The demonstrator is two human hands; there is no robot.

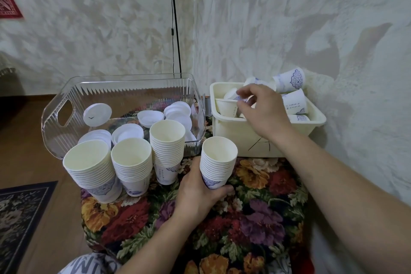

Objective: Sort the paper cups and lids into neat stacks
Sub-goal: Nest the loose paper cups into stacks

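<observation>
Domestic interior, a room in a home. Walls [266, 18] were finished in textured cream plaster, meeting at a corner. Floor [33, 140] was wood-look boarding, with a dark patterned rug [20, 211] at lower left. A red woven hanging [9, 0] was fixed to the left wall. The work surface was a low seat or table under a floral cloth [255, 218]. A black cord [175, 29] ran down the corner.
</observation>
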